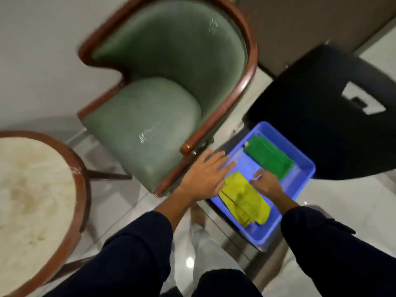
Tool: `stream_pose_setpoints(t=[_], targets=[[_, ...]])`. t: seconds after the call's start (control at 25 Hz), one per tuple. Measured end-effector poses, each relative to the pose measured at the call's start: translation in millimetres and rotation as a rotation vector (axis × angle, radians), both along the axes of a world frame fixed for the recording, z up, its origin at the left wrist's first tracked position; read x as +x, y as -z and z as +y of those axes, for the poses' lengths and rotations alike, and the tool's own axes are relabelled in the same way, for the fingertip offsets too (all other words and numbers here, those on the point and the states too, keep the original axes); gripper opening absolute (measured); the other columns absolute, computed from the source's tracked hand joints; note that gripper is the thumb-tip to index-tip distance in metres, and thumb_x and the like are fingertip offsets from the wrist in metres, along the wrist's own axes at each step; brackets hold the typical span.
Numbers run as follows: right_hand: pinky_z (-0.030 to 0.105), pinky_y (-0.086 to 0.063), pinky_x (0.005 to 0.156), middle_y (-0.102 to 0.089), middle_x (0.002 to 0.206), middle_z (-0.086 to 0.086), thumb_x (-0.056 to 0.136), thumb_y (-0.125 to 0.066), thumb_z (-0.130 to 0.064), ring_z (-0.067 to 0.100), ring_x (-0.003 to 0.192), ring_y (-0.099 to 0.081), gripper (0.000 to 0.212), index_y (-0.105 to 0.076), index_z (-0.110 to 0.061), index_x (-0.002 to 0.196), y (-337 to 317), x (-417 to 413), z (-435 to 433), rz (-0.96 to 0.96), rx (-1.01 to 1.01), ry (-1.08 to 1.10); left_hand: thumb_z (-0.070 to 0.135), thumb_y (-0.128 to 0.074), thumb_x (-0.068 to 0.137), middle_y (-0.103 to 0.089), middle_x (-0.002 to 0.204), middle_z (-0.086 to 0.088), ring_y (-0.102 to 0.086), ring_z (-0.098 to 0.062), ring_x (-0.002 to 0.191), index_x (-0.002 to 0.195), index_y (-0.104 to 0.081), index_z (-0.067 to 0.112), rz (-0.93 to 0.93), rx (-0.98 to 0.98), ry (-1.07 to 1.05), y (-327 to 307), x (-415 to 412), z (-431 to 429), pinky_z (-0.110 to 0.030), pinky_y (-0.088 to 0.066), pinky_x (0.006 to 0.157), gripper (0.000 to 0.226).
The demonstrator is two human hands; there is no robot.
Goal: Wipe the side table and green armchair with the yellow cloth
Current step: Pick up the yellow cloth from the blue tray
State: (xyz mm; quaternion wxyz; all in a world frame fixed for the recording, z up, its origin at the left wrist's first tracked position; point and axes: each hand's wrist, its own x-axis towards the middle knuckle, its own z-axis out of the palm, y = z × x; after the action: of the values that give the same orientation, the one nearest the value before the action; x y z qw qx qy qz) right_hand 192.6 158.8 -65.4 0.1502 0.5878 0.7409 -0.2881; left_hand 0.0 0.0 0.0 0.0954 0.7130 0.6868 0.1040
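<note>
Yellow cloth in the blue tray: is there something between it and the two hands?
Nothing visible blocks it. The crumpled yellow cloth lies uncovered in the blue plastic tray, apart from the folded green cloth. The left hand and the right hand are both at its edge.

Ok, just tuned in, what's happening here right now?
A person is reaching both hands into the blue tray beside the green armchair. The right hand rests on the yellow cloth; the left hand hovers open at its edge. A green cloth lies untouched. The side table is unwiped.
</note>
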Motion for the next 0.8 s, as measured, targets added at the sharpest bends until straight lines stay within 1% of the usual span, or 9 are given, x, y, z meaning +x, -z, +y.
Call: stream_pose_setpoints(t=[0.04, 0.16, 0.24, 0.36, 0.48, 0.56, 0.6, 0.72, 0.8], targets=[[0.039, -0.042, 0.099, -0.064, 0.121, 0.024, 0.083, -0.072, -0.021, 0.037, 0.119, -0.058, 0.038, -0.062, -0.001, 0.113, 20.5, 11.7, -8.7, -0.075, -0.071, -0.05, 0.029, -0.058, 0.08, -0.063, 0.132, -0.009, -0.055, -0.028, 0.127, 0.136, -0.053, 0.015, -0.033, -0.028, -0.015, 16.7, 21.0, -4.8, -0.047, -0.043, 0.106, 0.057], [0.048, -0.041, 0.101, -0.05, 0.131, 0.021, 0.077, -0.076, -0.032, 0.04, 0.126, -0.048, 0.064, -0.046, -0.007, 0.127, 63.2, 37.5, -32.3, -0.219, -0.166, -0.063, 0.023, -0.045, 0.087, -0.05, 0.144, -0.009, -0.039, -0.028, 0.137, 0.148, -0.031, 0.015, -0.161, -0.422, -0.019, 62.2, 71.5, -36.9, -0.044, -0.032, 0.111, 0.064], [0.05, -0.042, 0.1, -0.053, 0.129, 0.017, 0.074, -0.078, -0.034, 0.039, 0.124, -0.052, 0.066, -0.045, -0.011, 0.127, 68.3, 45.8, -30.2, -0.217, -0.207, 0.01, 0.024, -0.042, 0.088, -0.049, 0.143, -0.007, -0.038, -0.027, 0.134, 0.149, -0.027, 0.019, -0.176, -0.549, -0.027, 77.8, 76.9, -54.9, -0.044, -0.031, 0.108, 0.063], [0.044, -0.048, 0.093, -0.065, 0.118, 0.018, 0.079, -0.072, -0.024, 0.036, 0.116, -0.059, 0.042, -0.061, -0.012, 0.117, 48.7, 36.0, -15.6, -0.166, -0.25, -0.268, 0.025, -0.046, 0.088, -0.046, 0.146, -0.004, -0.039, -0.025, 0.133, 0.149, -0.028, 0.021, -0.197, -0.541, -0.043, 76.7, 62.9, -51.6, -0.041, -0.029, 0.108, 0.064], [0.04, -0.047, 0.079, -0.06, 0.111, 0.016, 0.08, -0.062, -0.019, 0.034, 0.108, -0.058, 0.03, -0.062, -0.015, 0.11, 5.8, 5.6, -19.8, -0.079, -0.121, -0.711, 0.034, -0.052, 0.087, -0.036, 0.153, -0.004, -0.032, -0.022, 0.14, 0.151, -0.02, 0.023, -0.147, -0.452, -0.149, 58.2, 43.6, -23.1, -0.042, -0.026, 0.11, 0.072], [0.036, -0.043, 0.067, -0.062, 0.105, 0.009, 0.078, -0.058, -0.019, 0.032, 0.102, -0.061, 0.024, -0.06, -0.021, 0.102, -27.6, -24.8, -27.1, -0.015, -0.062, -0.889, 0.042, -0.055, 0.087, -0.028, 0.157, -0.007, -0.027, -0.023, 0.143, 0.152, -0.017, 0.021, -0.106, -0.415, -0.166, 46.2, 32.2, -8.6, -0.046, -0.022, 0.113, 0.078], [0.035, -0.041, 0.064, -0.064, 0.102, 0.006, 0.076, -0.058, -0.021, 0.03, 0.1, -0.063, 0.021, -0.06, -0.023, 0.097, -46.9, -44.1, -31.4, 0.01, -0.038, -0.949, 0.042, -0.055, 0.086, -0.03, 0.157, -0.007, -0.028, -0.023, 0.142, 0.15, -0.023, 0.021, -0.093, -0.406, -0.171, 40.8, 24.3, -7.7, -0.047, -0.021, 0.113, 0.074], [0.034, -0.047, 0.068, -0.071, 0.095, -0.002, 0.072, -0.063, -0.031, 0.026, 0.094, -0.066, 0.021, -0.062, -0.028, 0.093, -93.4, -94.9, -30.6, 0.089, -0.054, -0.888, 0.038, -0.056, 0.085, -0.065, 0.123, -0.006, -0.055, -0.027, 0.119, 0.113, -0.06, 0.024, -0.184, -0.347, -0.358, 26.8, -13.2, -26.7, -0.04, -0.03, 0.099, 0.032], [0.033, -0.051, 0.068, -0.071, 0.08, -0.003, 0.066, -0.065, -0.028, 0.022, 0.081, -0.066, 0.022, -0.063, -0.024, 0.087, -113.1, -133.1, -43.6, 0.218, -0.132, -0.685, 0.043, -0.063, 0.082, -0.073, 0.098, -0.007, -0.064, -0.03, 0.098, 0.093, -0.064, 0.022, -0.434, -0.344, -0.617, 22.0, -52.5, -67.8, -0.037, -0.042, 0.084, 0.024]])
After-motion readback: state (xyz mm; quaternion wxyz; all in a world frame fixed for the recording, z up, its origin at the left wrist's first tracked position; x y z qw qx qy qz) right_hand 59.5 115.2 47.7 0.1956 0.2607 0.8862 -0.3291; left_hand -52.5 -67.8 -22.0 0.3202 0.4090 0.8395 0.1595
